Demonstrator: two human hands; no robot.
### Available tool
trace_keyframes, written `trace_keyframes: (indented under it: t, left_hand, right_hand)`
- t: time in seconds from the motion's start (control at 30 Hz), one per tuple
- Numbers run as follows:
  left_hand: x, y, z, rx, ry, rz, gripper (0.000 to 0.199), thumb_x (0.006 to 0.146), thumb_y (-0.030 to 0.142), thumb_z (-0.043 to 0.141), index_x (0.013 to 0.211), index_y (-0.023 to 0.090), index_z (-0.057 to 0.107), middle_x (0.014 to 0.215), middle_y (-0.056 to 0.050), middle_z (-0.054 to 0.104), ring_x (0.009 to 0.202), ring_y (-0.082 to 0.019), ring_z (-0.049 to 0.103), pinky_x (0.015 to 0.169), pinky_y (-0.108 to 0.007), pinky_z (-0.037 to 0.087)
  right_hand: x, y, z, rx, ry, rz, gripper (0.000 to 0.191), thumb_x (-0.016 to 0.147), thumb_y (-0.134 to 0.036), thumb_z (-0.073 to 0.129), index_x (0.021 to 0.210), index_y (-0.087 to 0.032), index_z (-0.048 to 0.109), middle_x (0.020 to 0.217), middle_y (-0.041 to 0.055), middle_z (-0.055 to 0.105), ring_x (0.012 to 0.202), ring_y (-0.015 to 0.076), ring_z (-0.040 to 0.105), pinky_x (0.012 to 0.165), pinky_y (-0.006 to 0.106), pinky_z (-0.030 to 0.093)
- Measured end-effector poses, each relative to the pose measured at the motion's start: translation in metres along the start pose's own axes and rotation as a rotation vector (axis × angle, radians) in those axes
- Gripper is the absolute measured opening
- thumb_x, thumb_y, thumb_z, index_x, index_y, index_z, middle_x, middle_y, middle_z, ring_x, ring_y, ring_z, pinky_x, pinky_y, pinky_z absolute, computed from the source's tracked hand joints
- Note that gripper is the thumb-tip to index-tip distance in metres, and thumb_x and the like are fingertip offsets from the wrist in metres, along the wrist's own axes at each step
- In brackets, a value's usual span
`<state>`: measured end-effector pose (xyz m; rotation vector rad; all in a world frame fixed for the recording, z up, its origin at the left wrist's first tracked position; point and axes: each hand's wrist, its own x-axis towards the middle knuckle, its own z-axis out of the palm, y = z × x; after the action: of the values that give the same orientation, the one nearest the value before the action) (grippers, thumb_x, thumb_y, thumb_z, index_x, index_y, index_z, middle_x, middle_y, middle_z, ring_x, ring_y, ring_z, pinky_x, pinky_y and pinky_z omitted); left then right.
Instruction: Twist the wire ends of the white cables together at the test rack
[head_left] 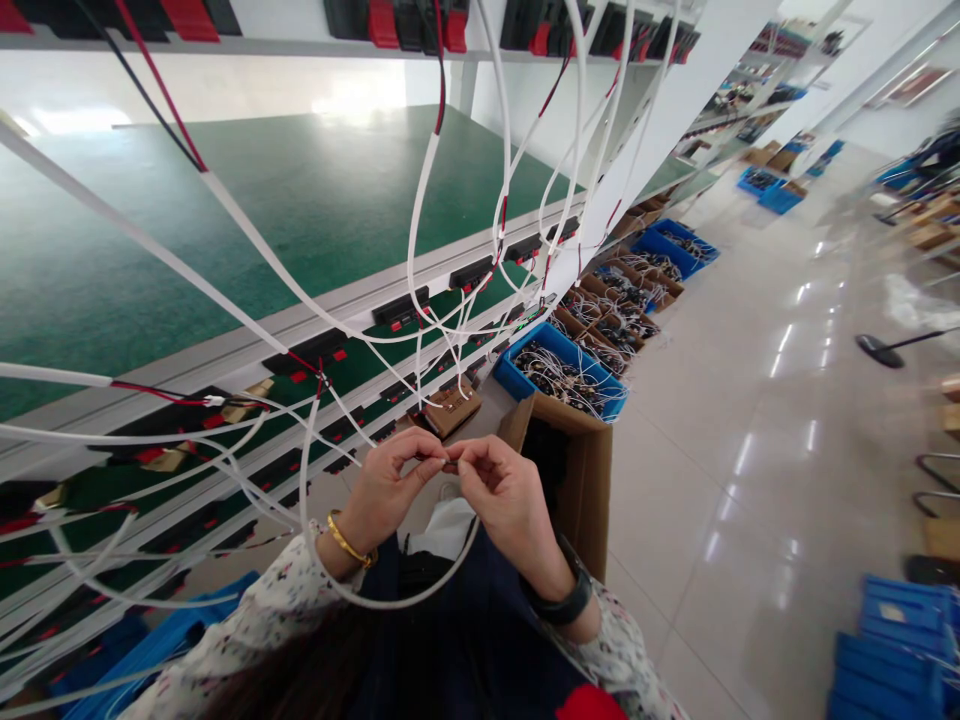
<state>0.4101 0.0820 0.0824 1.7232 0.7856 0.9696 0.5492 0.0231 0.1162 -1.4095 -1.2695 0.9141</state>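
My left hand (394, 487) and my right hand (504, 492) meet fingertip to fingertip at the middle of the view, both closed in a pinch. Between them is a thin dark piece of wire, mostly hidden by the fingers. A white cable (397, 604) hangs in a loop below my hands, running from my right hand round past my left wrist and up toward the rack. Black and red clip terminals (307, 357) line the rack rail, with white cables and red and black wires strung among them.
A green board (300, 210) stands behind the rail. Beyond my hands are a small cardboard box (454, 410), a blue bin (615, 400) of cables and an open carton (589, 490). Blue crates (889, 670) stand at the lower right. Cables hang close on my left.
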Motion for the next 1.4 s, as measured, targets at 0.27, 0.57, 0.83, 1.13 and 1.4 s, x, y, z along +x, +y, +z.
trace_keyframes:
  t: [0.27,0.57,0.83,1.13,1.4]
  left_hand:
    - [0.0,-0.001,0.0,0.016,0.009,0.074,0.007,0.082,0.017,0.059,0.077,0.015,0.063,0.078,-0.002,0.062,0.075,-0.013,0.058,0.071,-0.023,0.045]
    - [0.0,-0.001,0.0,0.092,0.015,0.138,0.008,0.083,0.016,0.058,0.078,0.016,0.064,0.08,-0.002,0.062,0.076,-0.013,0.059,0.071,-0.023,0.045]
    - [0.001,-0.009,0.006,0.205,0.031,0.184,0.011,0.084,0.018,0.056,0.077,0.016,0.063,0.081,-0.004,0.063,0.079,-0.015,0.059,0.073,-0.026,0.048]
    - [0.015,-0.053,0.012,0.487,-0.125,0.295,0.017,0.087,0.023,0.052,0.099,0.015,0.062,0.1,-0.008,0.066,0.097,-0.02,0.057,0.088,-0.035,0.046]
    - [-0.013,-0.097,-0.029,1.203,-0.163,0.33,0.052,0.086,-0.002,0.023,0.133,0.01,0.04,0.142,-0.01,0.038,0.133,-0.024,0.03,0.107,-0.044,0.027]
  right_hand:
    - [-0.001,-0.003,-0.002,-0.136,-0.006,-0.055,0.007,0.078,-0.016,0.05,0.072,-0.018,0.054,0.087,0.0047,0.065,0.076,0.0148,0.062,0.069,0.025,0.051]
    - [-0.002,0.0,0.0,-0.194,-0.008,-0.057,0.009,0.079,-0.014,0.049,0.073,-0.018,0.055,0.087,0.0038,0.064,0.076,0.0147,0.06,0.068,0.024,0.049]
    - [0.001,0.014,-0.004,-0.179,-0.009,-0.022,0.01,0.079,-0.016,0.052,0.072,-0.017,0.058,0.088,0.0056,0.067,0.08,0.0164,0.063,0.073,0.026,0.051]
    - [0.006,0.075,-0.007,-0.124,0.102,0.079,0.01,0.081,-0.027,0.054,0.078,-0.018,0.058,0.073,0.0024,0.064,0.067,0.0161,0.062,0.063,0.025,0.049]
    - [0.033,0.147,-0.013,-0.062,0.025,0.148,0.014,0.078,-0.032,0.053,0.077,-0.018,0.054,0.068,0.0024,0.063,0.063,0.0169,0.061,0.061,0.027,0.049]
